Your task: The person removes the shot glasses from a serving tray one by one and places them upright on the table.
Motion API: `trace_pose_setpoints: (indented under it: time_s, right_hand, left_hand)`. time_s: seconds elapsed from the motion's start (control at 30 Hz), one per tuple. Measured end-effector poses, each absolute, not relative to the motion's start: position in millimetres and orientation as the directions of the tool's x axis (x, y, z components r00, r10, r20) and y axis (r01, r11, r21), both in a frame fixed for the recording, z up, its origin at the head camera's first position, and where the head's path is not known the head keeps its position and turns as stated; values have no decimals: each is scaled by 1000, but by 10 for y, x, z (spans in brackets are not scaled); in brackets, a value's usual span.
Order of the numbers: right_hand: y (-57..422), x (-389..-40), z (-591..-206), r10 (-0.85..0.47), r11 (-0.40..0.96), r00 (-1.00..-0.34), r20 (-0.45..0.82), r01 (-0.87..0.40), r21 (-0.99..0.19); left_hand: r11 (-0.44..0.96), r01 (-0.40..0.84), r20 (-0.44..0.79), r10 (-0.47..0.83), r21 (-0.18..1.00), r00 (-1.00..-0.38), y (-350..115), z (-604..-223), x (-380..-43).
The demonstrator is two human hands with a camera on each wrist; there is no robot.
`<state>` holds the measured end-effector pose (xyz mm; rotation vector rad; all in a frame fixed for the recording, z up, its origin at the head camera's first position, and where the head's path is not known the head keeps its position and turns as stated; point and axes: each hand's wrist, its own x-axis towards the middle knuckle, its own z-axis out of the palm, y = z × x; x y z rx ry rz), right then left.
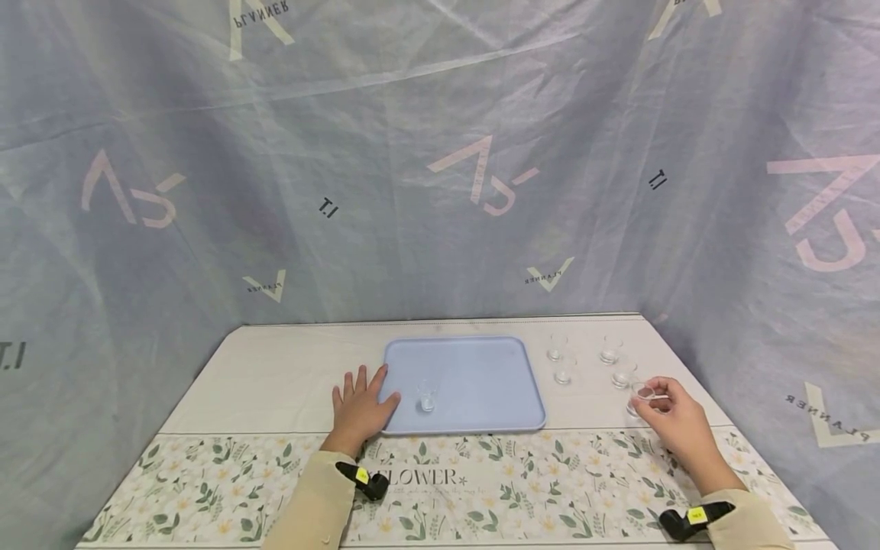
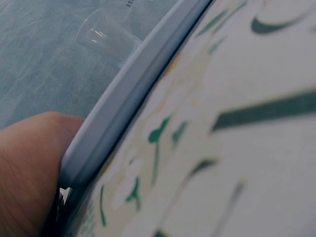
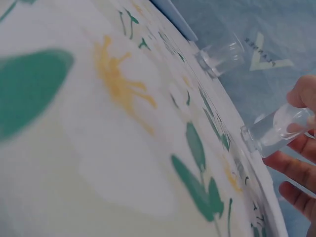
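A pale blue tray lies on the table with one small clear glass standing near its front left. My left hand rests at the tray's left edge, fingers spread and thumb against the front corner; the left wrist view shows the tray's rim beside the hand. Over on the right, my right hand pinches another clear glass between thumb and fingers. That glass is upright, its base close to the tabletop. Several similar glasses stand just behind it.
Two of the glasses stand nearer the tray's right side. A floral cloth band runs along the table's front. Grey-blue fabric hangs behind the table and on both sides.
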<state>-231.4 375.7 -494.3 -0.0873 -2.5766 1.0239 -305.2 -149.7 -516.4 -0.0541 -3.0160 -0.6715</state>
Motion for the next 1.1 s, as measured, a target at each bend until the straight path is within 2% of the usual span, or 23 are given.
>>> trace_pose_setpoints:
  time_s: [0.33, 0.7, 1.1]
  right_hand:
    - [3814, -2342, -5032, 151, 772, -934, 324, -94, -629]
    - [3809, -2347, -4972, 106, 748, -949, 298, -121, -652]
    - [3535, -2601, -4659, 213, 724, -847, 486, -197, -661]
  left_hand:
    - [902, 44, 50, 25, 430, -998, -1519, -5209, -3105]
    - [899, 51, 72, 22, 434, -997, -1507, -5156, -3066]
    - [897, 51, 41, 37, 439, -998, -1546, -5254, -3115]
